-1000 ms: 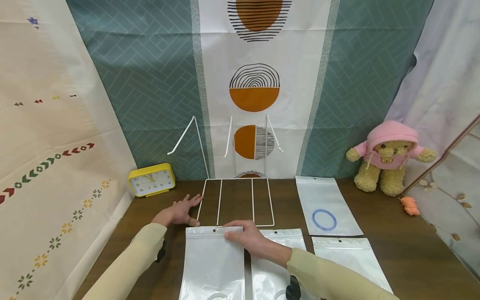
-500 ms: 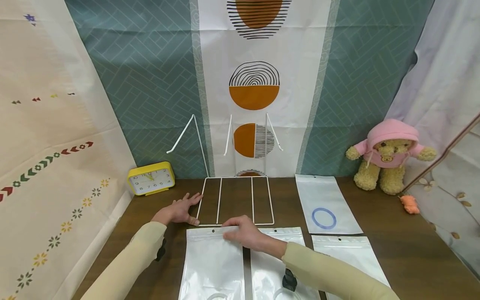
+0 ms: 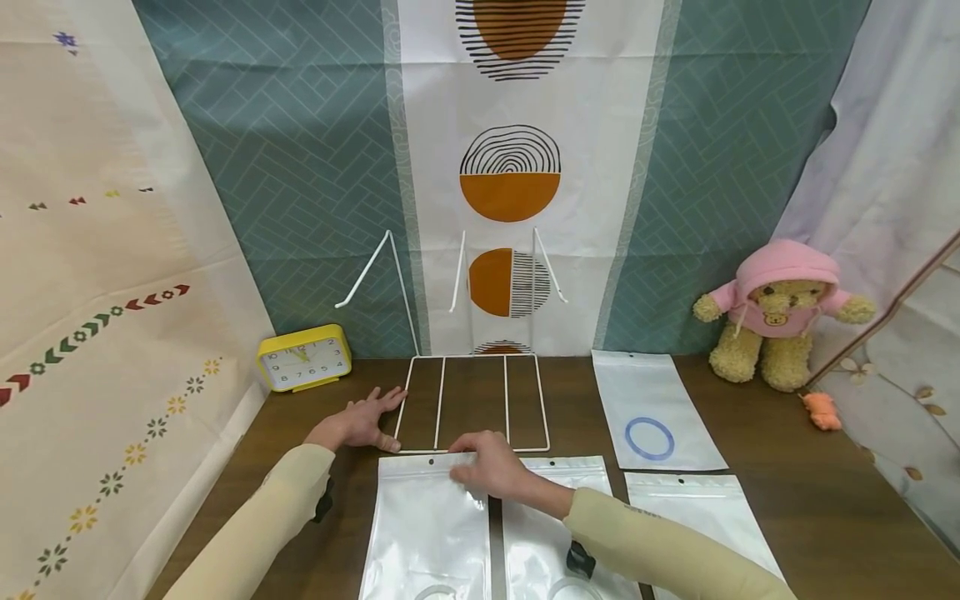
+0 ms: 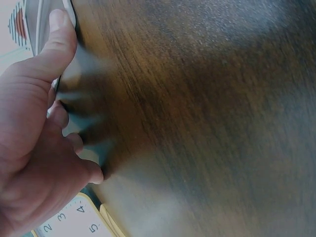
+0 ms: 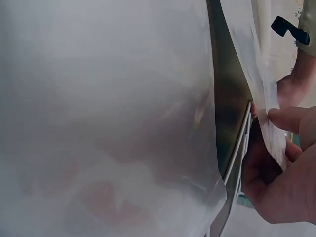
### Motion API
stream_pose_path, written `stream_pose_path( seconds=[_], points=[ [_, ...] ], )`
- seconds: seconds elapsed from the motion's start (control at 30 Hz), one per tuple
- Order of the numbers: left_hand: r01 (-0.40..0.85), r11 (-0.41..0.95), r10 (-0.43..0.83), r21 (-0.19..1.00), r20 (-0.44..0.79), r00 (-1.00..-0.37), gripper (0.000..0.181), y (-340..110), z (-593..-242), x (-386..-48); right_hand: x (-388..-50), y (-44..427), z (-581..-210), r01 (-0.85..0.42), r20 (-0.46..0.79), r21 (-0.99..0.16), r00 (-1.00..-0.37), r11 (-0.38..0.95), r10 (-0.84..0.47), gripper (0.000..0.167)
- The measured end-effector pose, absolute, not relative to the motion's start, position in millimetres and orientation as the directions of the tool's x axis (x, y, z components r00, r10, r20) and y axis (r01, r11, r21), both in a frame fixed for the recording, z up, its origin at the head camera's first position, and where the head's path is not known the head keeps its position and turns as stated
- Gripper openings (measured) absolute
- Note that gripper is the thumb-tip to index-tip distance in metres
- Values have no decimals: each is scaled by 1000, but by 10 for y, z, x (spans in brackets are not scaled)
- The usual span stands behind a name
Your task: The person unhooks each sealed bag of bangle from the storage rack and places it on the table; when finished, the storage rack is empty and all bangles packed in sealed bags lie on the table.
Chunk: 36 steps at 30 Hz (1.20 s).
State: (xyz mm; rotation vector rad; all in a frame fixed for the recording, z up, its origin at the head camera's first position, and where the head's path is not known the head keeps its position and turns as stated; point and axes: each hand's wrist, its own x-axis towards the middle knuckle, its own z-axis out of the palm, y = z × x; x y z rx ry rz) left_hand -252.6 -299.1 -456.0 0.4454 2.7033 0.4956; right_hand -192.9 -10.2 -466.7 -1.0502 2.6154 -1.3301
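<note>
A white wire rack (image 3: 506,400) stands on the table, its upright wires ending in forward-sloping hooks. My left hand (image 3: 358,422) lies at its left side, fingers spread and thumb at the front corner. In the left wrist view the thumb of that hand (image 4: 39,128) touches white wire. In front of the rack is a white zip bag (image 3: 427,525) with a hang hole in its top and a pale ring near the bottom. My right hand (image 3: 487,467) pinches its top right edge; the right wrist view shows the edge of this bag (image 5: 269,98) between thumb and fingers.
Beside the held bag lies another white zip bag (image 3: 562,542). Farther right are a bag with a blue ring (image 3: 660,400) and one more white bag (image 3: 693,508). A yellow clock (image 3: 303,358) stands back left, a teddy bear (image 3: 780,317) back right, near an orange item (image 3: 822,412).
My right hand has risen a little, and the bag's top edge has shifted slightly to the right. My left hand stays at the rack's side.
</note>
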Motion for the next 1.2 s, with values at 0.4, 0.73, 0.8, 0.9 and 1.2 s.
stream_pose_path(
  seconds=[0.4, 0.73, 0.8, 0.9, 1.2],
  points=[
    [231, 892, 360, 390, -300, -883, 103, -2991, -4553, -2534, -1815, -100, -4693, -639, 308, -469, -766, 610, -565, 29],
    [240, 884, 373, 402, -295, -880, 102, -2983, -4550, -2534, -1759, -100, -4740, -671, 343, -347, -741, 655, -577, 36],
    [242, 883, 374, 401, -295, -879, 102, -2973, -4549, -2552, -1759, -91, -4732, -671, 356, -328, -740, 665, -570, 35],
    [243, 885, 374, 398, -295, -879, 102, -2958, -4544, -2578, -1768, -69, -4702, -664, 365, -326, -745, 673, -559, 32],
    [251, 888, 378, 385, -300, -876, 103, -2982, -4510, -2552, -1813, 265, -4496, -657, 373, -466, -753, 592, -542, 20]
  ],
)
